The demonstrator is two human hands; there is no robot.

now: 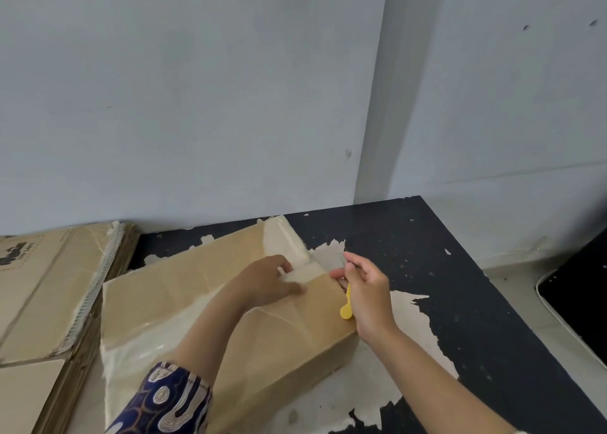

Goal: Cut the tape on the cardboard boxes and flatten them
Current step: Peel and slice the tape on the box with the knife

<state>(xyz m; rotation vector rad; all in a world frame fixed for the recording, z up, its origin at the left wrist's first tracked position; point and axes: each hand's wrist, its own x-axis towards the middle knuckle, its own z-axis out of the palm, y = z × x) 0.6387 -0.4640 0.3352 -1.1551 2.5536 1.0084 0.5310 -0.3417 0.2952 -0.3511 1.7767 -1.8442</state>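
Pale walls are backing a worn black bench point(460, 302) where the taped cardboard box point(184, 302) is lying near its back edge, the left hand point(269, 282) pressing flat-fingered on the tape point(302, 274) while the right hand point(364, 289) is gripping a yellow cutter point(346, 307), likely needing to slice along the seam next.

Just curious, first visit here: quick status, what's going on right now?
Left hand flat on cardboard box, holding it down. Right hand grips yellow cutter at box's taped edge. Nothing blocking.

Tan box point(197, 302), yellow cutter point(346, 308), navy swirl-patterned sleeve point(164, 400).
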